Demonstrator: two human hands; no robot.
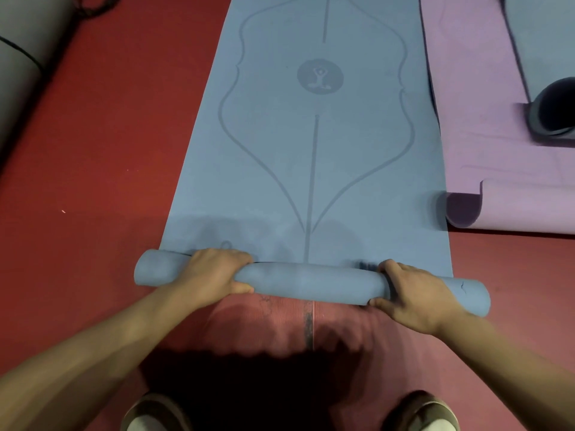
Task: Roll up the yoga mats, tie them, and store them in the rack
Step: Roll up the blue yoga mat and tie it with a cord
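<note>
Step in hand: rolling the blue mat point(311, 166); judged barely begun, only a thin roll point(311, 279) formed at its near end.
Mat position: on the red floor point(93, 150), running from lower centre to the top of the frame; the roll lies across the lower middle.
Left-hand grip point(211, 273): closed round the roll left of centre, fingers over the top, thumb on the near side.
Right-hand grip point(413, 293): closed round the roll the same way, right of centre.
Doing it well: push both sides forward evenly. The roll's right end sits lower in frame than its left, so it may wind skewed; keeping the edges in line and the turns tight should make tying easier.
Containers: none in view; the rack cannot be seen.
Nearby: a purple mat point(497, 157) at right, its near end curled, touching the blue mat's edge. A dark rolled mat point(553, 110) rests on it, upper right.
Upper left: a grey rolled mat point(21, 57), a dark band round it.
</note>
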